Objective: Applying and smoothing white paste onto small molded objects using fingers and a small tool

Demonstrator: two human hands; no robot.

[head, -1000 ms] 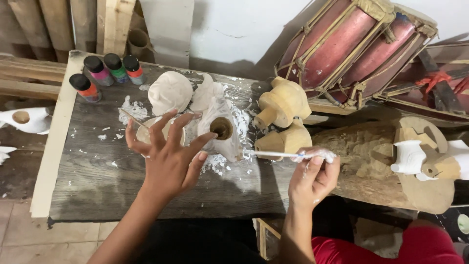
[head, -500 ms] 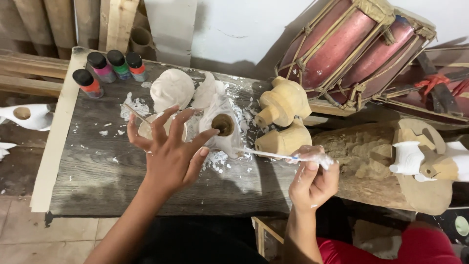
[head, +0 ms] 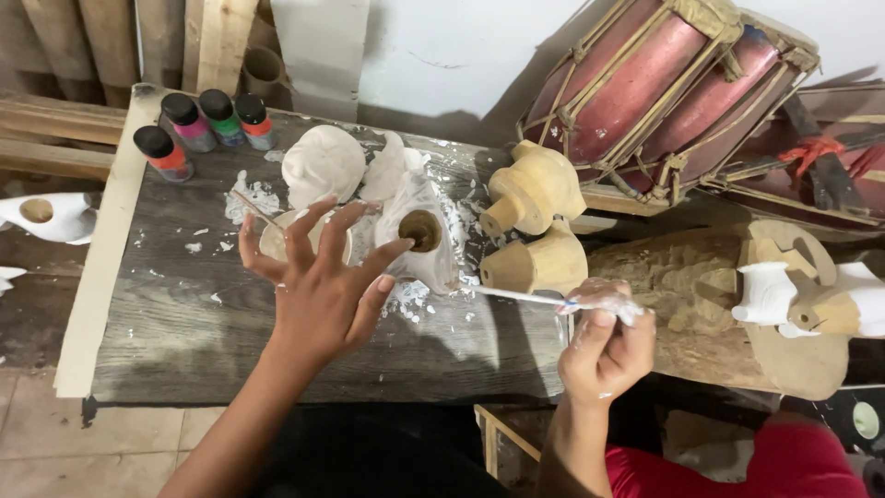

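Observation:
My left hand (head: 318,281) hovers with fingers spread over a small bowl (head: 277,242) of white paint, next to a white-painted wooden figure (head: 419,231) with a round hole in its top. A thin stick (head: 253,207) rests across the bowl. My right hand (head: 604,346), smeared with white paint, grips a thin paintbrush (head: 516,295) whose tip points left toward the white figure. A second white-painted piece (head: 323,164) lies behind the bowl.
Several small paint bottles (head: 198,124) stand at the far left of the dark wooden table (head: 166,332). Two unpainted wooden figures (head: 535,217) sit to the right. A red drum (head: 645,88) leans behind, and more carved pieces (head: 802,295) lie far right.
My right hand with the brush has drifted slightly down and right. My left hand stays spread over the bowl, shifted a little.

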